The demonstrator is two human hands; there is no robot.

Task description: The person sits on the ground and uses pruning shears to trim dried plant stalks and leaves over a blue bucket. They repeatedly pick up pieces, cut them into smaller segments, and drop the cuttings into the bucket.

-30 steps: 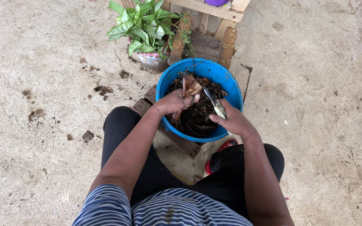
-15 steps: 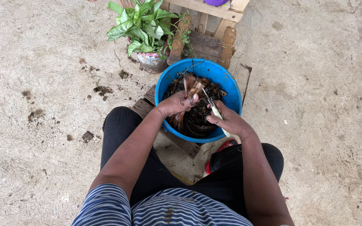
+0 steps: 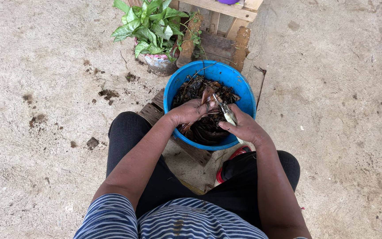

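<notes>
A round blue bucket (image 3: 244,95) sits on the concrete floor (image 3: 45,79) between the person's knees, at about 12 o'clock from the striped shirt, and is filled with dark, wet-looking dried leaves and plant scraps (image 3: 204,128). At 10 o'clock from the bucket stands a potted plant (image 3: 149,26) with broad green leaves, its pot just beside the rim; clumps of soil (image 3: 108,94) lie scattered on the floor at 9 o'clock. Weathered wooden slats (image 3: 217,44) lie behind the bucket at 12 o'clock, and more wood shows under its near edge. Nothing covers the bucket's mouth except the hands themselves. The left hand (image 3: 191,110) is curled closed over a brown leaf piece (image 3: 207,94), gripping it above the scraps. The right hand (image 3: 244,128) is wrapped tight around the handles of small pale scissors (image 3: 226,111), whose blades point toward 11 o'clock and meet the held leaf.
</notes>
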